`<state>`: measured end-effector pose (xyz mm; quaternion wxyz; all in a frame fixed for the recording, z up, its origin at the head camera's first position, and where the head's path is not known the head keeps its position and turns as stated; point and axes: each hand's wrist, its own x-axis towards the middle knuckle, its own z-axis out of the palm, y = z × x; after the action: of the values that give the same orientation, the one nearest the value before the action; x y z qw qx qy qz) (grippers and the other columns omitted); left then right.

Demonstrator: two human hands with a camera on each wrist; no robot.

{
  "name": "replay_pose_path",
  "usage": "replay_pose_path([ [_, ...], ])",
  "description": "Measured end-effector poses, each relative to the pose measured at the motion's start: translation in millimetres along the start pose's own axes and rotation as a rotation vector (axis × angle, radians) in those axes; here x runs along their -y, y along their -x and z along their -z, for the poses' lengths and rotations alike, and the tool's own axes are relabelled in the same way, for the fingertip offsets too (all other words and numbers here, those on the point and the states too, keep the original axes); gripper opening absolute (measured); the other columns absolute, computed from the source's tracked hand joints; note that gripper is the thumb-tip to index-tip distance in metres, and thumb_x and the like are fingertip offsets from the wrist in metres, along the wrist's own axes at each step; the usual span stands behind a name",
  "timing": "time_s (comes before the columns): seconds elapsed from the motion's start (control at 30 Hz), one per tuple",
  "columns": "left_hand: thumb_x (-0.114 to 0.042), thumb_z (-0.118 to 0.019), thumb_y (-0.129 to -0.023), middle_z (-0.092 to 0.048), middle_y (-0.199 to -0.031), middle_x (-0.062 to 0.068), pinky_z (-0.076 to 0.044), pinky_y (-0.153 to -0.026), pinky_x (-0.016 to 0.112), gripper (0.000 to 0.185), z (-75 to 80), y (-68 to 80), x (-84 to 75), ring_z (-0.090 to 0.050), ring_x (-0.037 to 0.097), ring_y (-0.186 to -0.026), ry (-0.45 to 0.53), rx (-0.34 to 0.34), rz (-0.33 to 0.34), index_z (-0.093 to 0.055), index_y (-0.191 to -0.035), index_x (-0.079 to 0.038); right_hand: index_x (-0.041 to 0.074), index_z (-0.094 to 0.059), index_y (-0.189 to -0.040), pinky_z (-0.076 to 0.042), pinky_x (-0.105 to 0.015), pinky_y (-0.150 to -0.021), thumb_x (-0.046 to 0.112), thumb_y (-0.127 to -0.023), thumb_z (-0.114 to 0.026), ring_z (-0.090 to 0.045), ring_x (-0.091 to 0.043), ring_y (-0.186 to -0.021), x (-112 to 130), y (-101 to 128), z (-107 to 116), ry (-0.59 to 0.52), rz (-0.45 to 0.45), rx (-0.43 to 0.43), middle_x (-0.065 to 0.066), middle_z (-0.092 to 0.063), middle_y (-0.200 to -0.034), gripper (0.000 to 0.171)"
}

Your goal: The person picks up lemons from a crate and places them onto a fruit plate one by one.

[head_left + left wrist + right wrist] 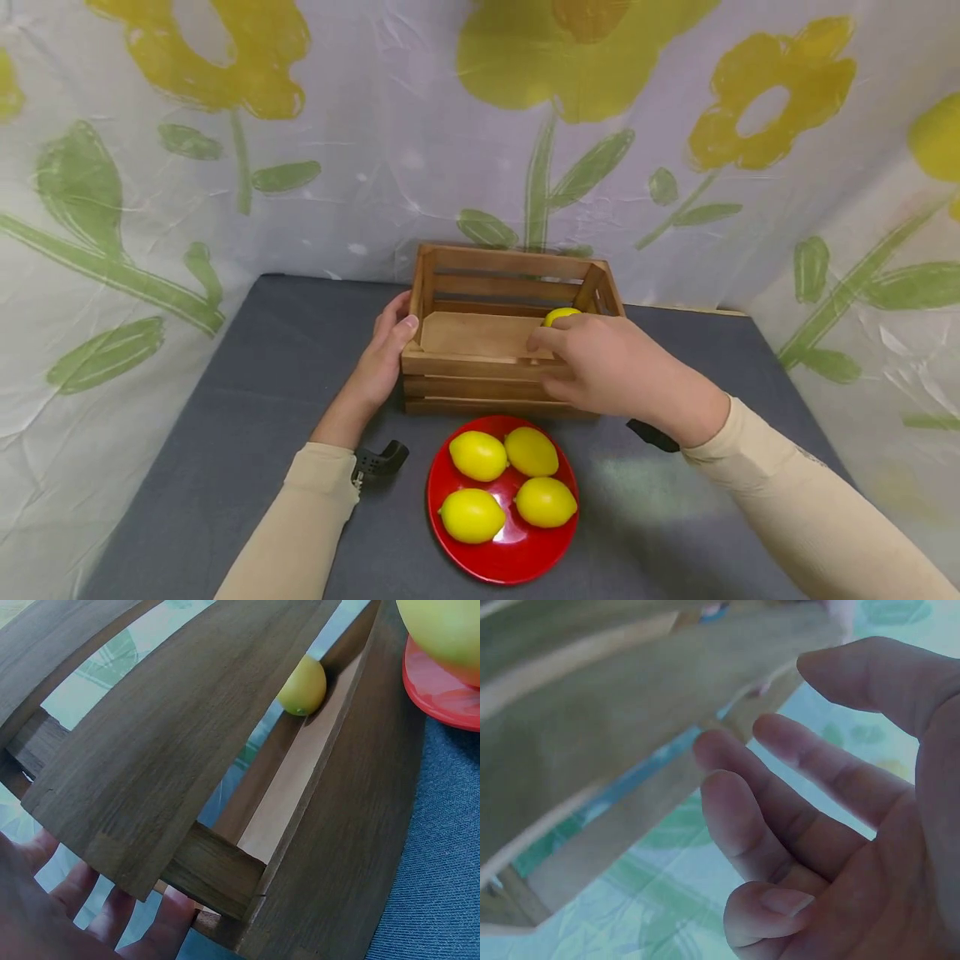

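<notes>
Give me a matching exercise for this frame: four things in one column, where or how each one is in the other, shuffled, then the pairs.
Column 1
1. left hand
2. right hand
3. lone lemon
4. red plate

Column 2
A. inside the wooden crate, by its right end
B. on the grey table in front of the crate, carrying four lemons
C. resting against the crate's left end, fingers straight
D. over the crate's front right corner, fingers relaxed, holding nothing

Pairs: 1-C, 2-D, 3-A, 4-B
</notes>
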<state>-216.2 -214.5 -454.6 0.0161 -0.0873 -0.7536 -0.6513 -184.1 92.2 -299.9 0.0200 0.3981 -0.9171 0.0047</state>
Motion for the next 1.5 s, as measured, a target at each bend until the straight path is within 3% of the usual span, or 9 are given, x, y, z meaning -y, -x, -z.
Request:
replay_pose_path([
  [0.27, -0.045, -0.039, -0.11, -0.022, -0.171, 0.018, -0.019, -0.126, 0.062, 0.07, -0.3, 1.2, 2.5, -0.023, 0.037, -0.155, -0.002, 0.007, 0.006, -0.021, -0.173, -0.018, 0.019, -0.074, -0.113, -0.05, -0.034, -0.064, 0.029, -0.096, -0.081, -0.057, -0.014, -0.071, -31, -24, 0, -0.042, -0.066, 0.039, 0.003, -0.069, -0.088, 0.021],
  [0.47, -0.045, -0.039, -0.11, -0.024, -0.17, 0.018, -0.02, -0.126, 0.061, 0.07, 0.1, 0.0, 0.7, -0.025, 0.037, -0.154, -0.001, 0.0, 0.0, -0.022, -0.172, -0.018, 0.016, -0.076, -0.122, -0.06, -0.047, -0.086, 0.029, -0.1, -0.076, -0.073, -0.022, -0.1, -51, -45, 2, -0.038, -0.093, 0.113, -0.004, -0.078, -0.114, 0.026],
  [0.6, -0.044, -0.039, -0.11, -0.024, -0.17, 0.019, -0.019, -0.127, 0.062, 0.071, -0.1, 0.6, 0.5, -0.024, 0.037, -0.155, -0.002, -0.001, 0.0, -0.021, -0.173, -0.017, 0.012, -0.075, -0.129, -0.056, -0.053, -0.094, 0.028, -0.1, -0.074, -0.072, -0.025, -0.1, -58, -56, -1, -0.027, -0.103, 0.161, -0.007, -0.077, -0.119, 0.033],
  [0.8, -0.044, -0.04, -0.11, -0.025, -0.17, 0.018, -0.02, -0.127, 0.061, 0.07, 1.1, 0.5, -0.1, -0.025, 0.036, -0.155, 0.009, -0.003, -0.009, -0.022, -0.172, -0.018, 0.012, -0.075, -0.132, -0.059, -0.052, -0.085, 0.024, -0.095, -0.076, -0.072, -0.028, -0.099, -64, -73, -7, 0.035, -0.11, 0.189, -0.008, -0.078, -0.122, 0.039],
  [0.97, -0.045, -0.041, -0.109, -0.025, -0.169, 0.018, -0.021, -0.126, 0.06, 0.071, 0.6, 0.7, -0.7, -0.026, 0.035, -0.154, 0.02, -0.008, -0.006, -0.023, -0.172, -0.018, 0.015, -0.072, -0.14, -0.06, -0.061, -0.082, 0.025, -0.094, -0.077, -0.072, -0.035, -0.118, -72, -87, -17, 0.11, -0.171, 0.264, -0.008, -0.076, -0.133, 0.048],
  [1.1, -0.045, -0.041, -0.108, -0.026, -0.168, 0.019, -0.021, -0.126, 0.061, 0.071, -2.6, 0.8, -0.6, -0.026, 0.036, -0.153, 0.015, -0.009, -0.002, -0.024, -0.171, -0.016, 0.02, -0.067, -0.15, -0.062, -0.059, -0.078, 0.028, -0.095, -0.078, -0.07, -0.036, -0.126, -80, -94, -24, 0.131, -0.222, 0.333, -0.005, -0.074, -0.14, 0.056],
  [1.3, -0.044, -0.041, -0.108, -0.026, -0.168, 0.019, -0.021, -0.126, 0.061, 0.071, -4.0, 1.6, -1.2, -0.027, 0.036, -0.153, 0.008, -0.013, -0.003, -0.025, -0.171, -0.016, 0.02, -0.064, -0.152, -0.059, -0.05, -0.082, 0.026, -0.098, -0.074, -0.072, -0.031, -0.117, -89, -102, -36, 0.104, -0.238, 0.425, -0.008, -0.072, -0.142, 0.055],
  [1.5, -0.043, -0.041, -0.108, -0.025, -0.168, 0.019, -0.02, -0.127, 0.06, 0.071, -5.0, 5.4, -3.4, -0.026, 0.036, -0.154, 0.017, -0.007, 0.003, -0.024, -0.171, -0.016, 0.015, -0.071, -0.14, -0.048, -0.039, -0.07, 0.017, -0.095, -0.069, -0.066, -0.024, -0.091, -96, -105, -50, 0.122, -0.224, 0.477, -0.011, -0.076, -0.127, 0.045],
])
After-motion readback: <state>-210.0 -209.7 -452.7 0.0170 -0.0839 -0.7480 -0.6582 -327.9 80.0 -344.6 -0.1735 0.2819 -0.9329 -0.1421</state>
